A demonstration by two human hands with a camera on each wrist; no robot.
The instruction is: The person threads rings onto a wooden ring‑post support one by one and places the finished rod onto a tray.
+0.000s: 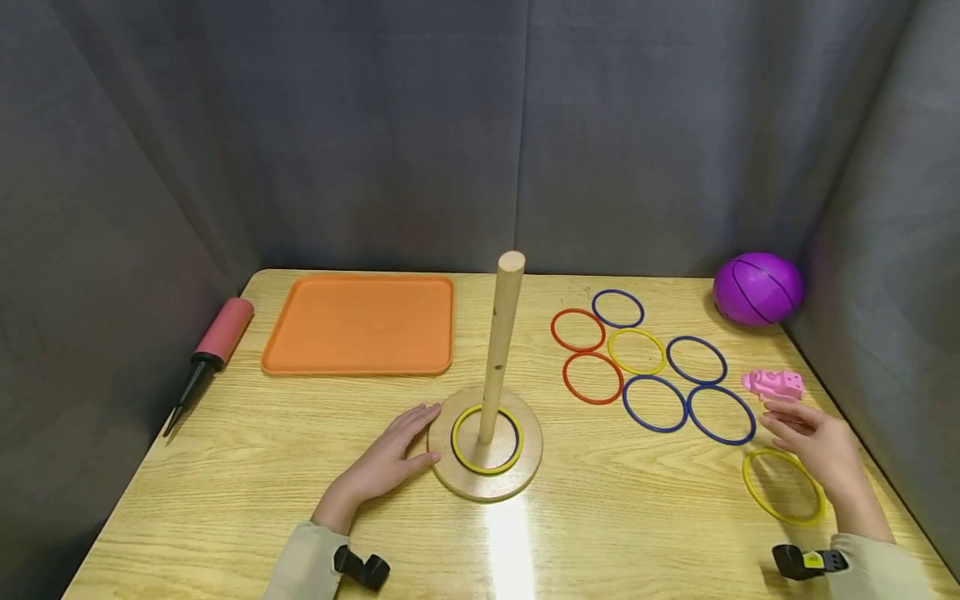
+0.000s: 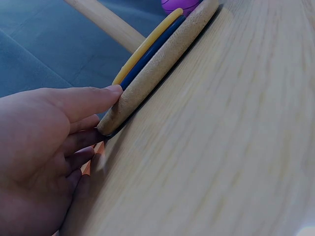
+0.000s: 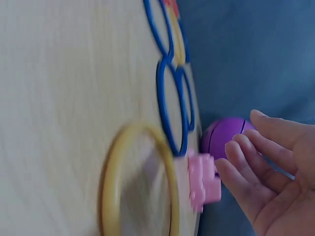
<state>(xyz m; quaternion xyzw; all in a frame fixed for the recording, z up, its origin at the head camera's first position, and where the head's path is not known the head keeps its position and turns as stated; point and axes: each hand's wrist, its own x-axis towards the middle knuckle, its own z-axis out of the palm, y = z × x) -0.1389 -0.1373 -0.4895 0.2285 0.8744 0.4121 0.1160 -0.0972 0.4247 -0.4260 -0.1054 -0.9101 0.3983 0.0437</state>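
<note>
A wooden ring-toss stand has a tall peg (image 1: pixel 502 333) on a round base (image 1: pixel 525 471). Around the peg lie a yellow ring (image 1: pixel 486 472) and a blue ring (image 2: pixel 147 58) beneath it. My left hand (image 1: pixel 386 458) touches the left rim of the base, thumb and fingers spread along its edge. My right hand (image 1: pixel 821 446) is over the table at the right, fingers loosely bent and holding nothing. Below it lies another yellow ring (image 3: pixel 112 191), whose edge the hand overlaps in the head view. A pink toy (image 1: pixel 776 385) sits just beyond the fingertips.
Several blue, red and yellow rings lie right of the stand, including a red ring (image 1: pixel 592 403) and a blue ring (image 1: pixel 656 431). A purple ball (image 1: pixel 757 289) stands at the back right. An orange tray (image 1: pixel 360 325) and a hand pump (image 1: pixel 225 327) lie left.
</note>
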